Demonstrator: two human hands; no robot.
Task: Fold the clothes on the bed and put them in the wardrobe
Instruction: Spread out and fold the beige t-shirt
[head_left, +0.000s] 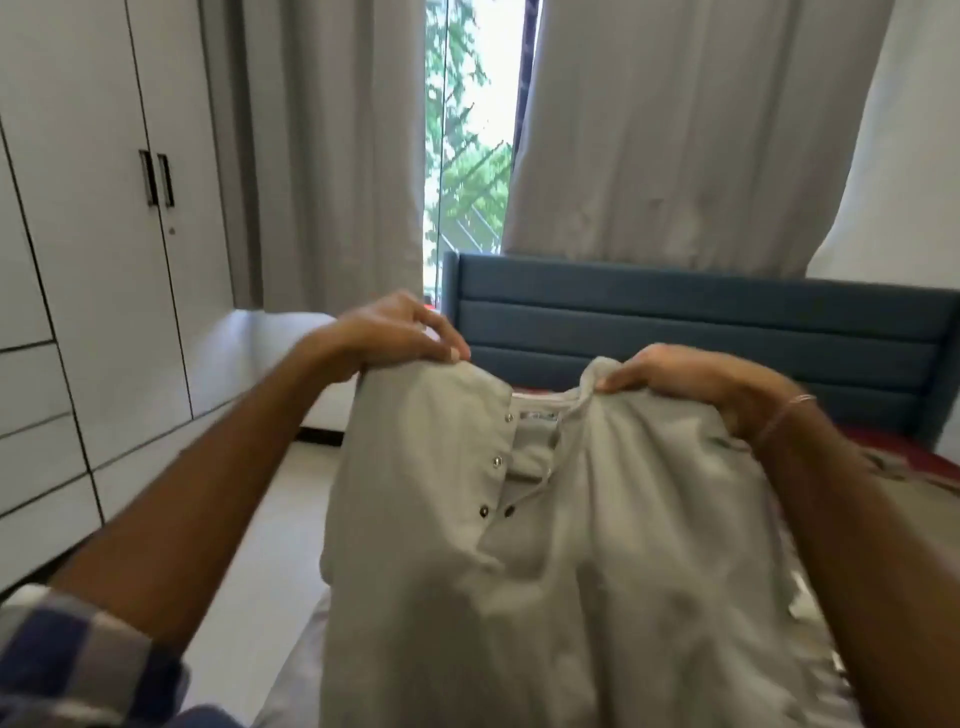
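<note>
Shirt (545, 545), pale beige with a snap-buttoned placket, held up by its shoulders; left hand (400, 332) pinches one shoulder edge between thumb and curled fingers; right hand (691, 379) pinches a bunched tuck of cloth just beside the collar, fingers closed on it. Likely faults, judged from these grips: both holds are fingertip pinches on little fabric, so a brisk shake could pull one shoulder free and drop that side; the right grip sits nearer the collar than the left, which could skew the centre line of any fold; the half-open placket and creased front could be folded in crooked unless the garment is first laid flat. The garment hangs below and between the two hands, toward the person, its hem out of frame; it appears to hang over the bed (914, 457), whose red cover shows at right; blue headboard (701, 322) beyond the hands; wardrobe (104, 218), doors closed, well apart to the left.
</note>
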